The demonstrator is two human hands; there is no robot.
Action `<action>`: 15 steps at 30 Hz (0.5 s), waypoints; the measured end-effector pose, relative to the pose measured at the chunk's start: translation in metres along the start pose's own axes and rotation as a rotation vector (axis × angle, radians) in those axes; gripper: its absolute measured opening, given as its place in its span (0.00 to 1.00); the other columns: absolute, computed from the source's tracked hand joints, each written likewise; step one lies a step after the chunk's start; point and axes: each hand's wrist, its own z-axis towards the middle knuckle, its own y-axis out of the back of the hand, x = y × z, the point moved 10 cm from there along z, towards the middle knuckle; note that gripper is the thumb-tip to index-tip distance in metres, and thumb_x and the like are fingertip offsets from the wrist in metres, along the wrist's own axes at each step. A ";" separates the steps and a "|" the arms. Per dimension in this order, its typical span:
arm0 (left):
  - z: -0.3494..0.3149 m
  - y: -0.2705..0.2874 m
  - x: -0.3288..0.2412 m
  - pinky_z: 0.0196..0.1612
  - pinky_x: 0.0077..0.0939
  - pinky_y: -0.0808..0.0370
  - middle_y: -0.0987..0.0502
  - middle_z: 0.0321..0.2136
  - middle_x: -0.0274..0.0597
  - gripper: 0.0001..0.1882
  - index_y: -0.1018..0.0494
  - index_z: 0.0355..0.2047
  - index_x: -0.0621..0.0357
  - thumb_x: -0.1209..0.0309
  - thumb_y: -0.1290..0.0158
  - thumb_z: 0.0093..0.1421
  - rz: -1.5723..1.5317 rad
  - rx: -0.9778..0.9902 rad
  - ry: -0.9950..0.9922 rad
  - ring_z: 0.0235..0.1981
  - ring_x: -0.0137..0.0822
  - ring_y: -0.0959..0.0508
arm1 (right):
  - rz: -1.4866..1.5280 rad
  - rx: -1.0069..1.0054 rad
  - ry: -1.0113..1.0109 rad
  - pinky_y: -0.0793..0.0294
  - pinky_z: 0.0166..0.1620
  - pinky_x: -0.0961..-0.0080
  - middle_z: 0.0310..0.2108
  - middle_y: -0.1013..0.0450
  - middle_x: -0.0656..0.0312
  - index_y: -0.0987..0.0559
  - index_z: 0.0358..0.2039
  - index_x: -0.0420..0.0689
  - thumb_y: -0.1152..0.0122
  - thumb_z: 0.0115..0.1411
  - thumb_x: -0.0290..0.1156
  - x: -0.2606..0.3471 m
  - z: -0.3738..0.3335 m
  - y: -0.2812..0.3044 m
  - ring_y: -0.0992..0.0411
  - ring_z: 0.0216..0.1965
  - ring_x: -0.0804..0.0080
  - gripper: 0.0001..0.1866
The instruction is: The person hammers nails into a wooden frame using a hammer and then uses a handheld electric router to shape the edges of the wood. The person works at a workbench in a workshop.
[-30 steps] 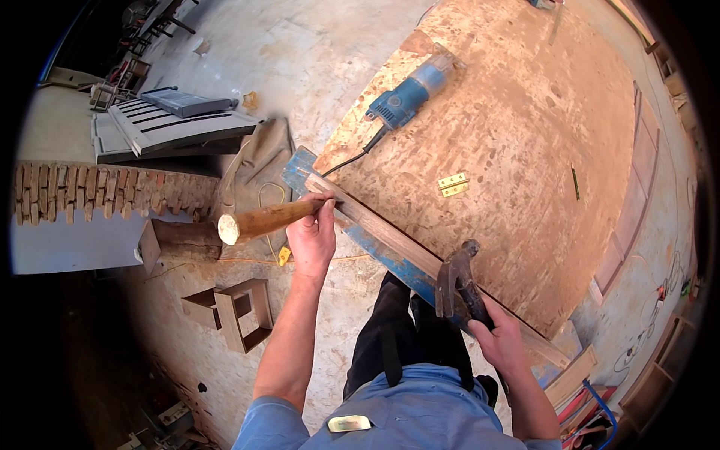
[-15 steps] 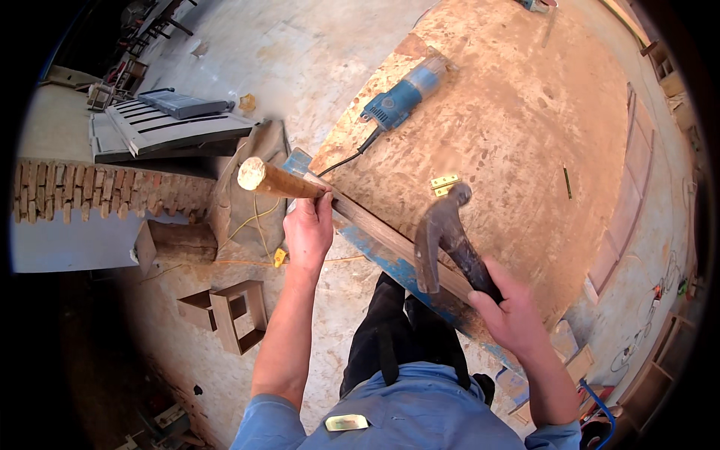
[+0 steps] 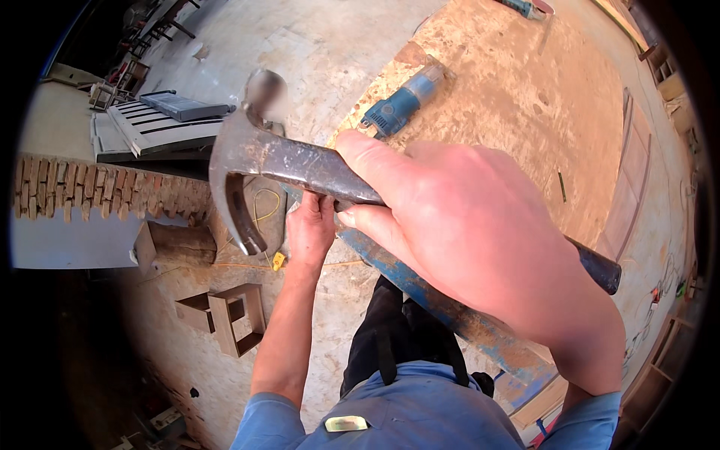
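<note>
The right hand (image 3: pixel 457 217), large at the middle of the frame, is closed firmly round the handle of a claw hammer (image 3: pixel 300 163); the head reaches to the left of centre, claw toward the lower left and blurred face toward the top, and the handle's butt shows past the wrist at right; the left hand (image 3: pixel 310 232), just below the hammer in the picture, has its fingers drawn together, but I cannot tell what they pinch, since the hammer covers it.

Good handling, I judge, means a grip well back on the handle, a loose wrist, the face rather than the claw leading, and the left fingertips outside the hammer's path; short, square taps would be easier to control than hard ones.

Beyond the hands, a blue-painted edge (image 3: pixel 397 271) slants below centre; a blue power tool (image 3: pixel 397 105) lies above centre on the stained board (image 3: pixel 540 112), and is best left well outside the swing.
</note>
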 end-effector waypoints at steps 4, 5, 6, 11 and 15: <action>0.000 -0.003 -0.008 0.35 0.45 0.22 0.18 0.32 0.54 0.10 0.27 0.45 0.53 0.69 0.43 0.64 -0.059 -0.030 -0.042 0.34 0.58 0.18 | 0.083 -0.255 0.111 0.27 0.31 0.57 0.27 0.24 0.52 0.28 0.53 0.44 0.36 0.62 0.37 0.007 -0.009 0.015 0.23 0.31 0.50 0.21; 0.002 0.000 -0.026 0.35 0.45 0.22 0.18 0.31 0.54 0.10 0.27 0.45 0.53 0.69 0.43 0.64 0.052 -0.003 -0.053 0.34 0.58 0.18 | 0.069 -0.274 0.113 0.26 0.31 0.57 0.26 0.24 0.51 0.27 0.51 0.43 0.37 0.62 0.38 0.004 -0.009 0.013 0.22 0.30 0.50 0.20; 0.004 -0.001 -0.038 0.35 0.45 0.22 0.18 0.31 0.54 0.10 0.27 0.45 0.53 0.69 0.43 0.64 0.163 0.023 -0.065 0.34 0.58 0.18 | 0.008 -0.207 0.082 0.25 0.29 0.57 0.24 0.24 0.49 0.27 0.49 0.41 0.39 0.63 0.38 -0.001 -0.006 0.006 0.22 0.28 0.50 0.19; 0.004 0.009 -0.029 0.34 0.40 0.21 0.17 0.29 0.51 0.11 0.26 0.45 0.53 0.68 0.42 0.64 0.084 -0.057 -0.079 0.32 0.52 0.16 | 0.030 -0.196 0.015 0.24 0.32 0.59 0.26 0.24 0.48 0.26 0.52 0.41 0.37 0.63 0.36 -0.015 -0.011 0.009 0.22 0.29 0.50 0.20; 0.007 0.006 0.004 0.39 0.36 0.21 0.16 0.32 0.47 0.11 0.25 0.45 0.55 0.64 0.42 0.66 0.036 0.033 0.091 0.34 0.47 0.15 | 0.339 -0.226 -0.154 0.25 0.39 0.67 0.31 0.24 0.49 0.25 0.55 0.41 0.33 0.60 0.31 -0.052 -0.038 -0.003 0.23 0.33 0.59 0.23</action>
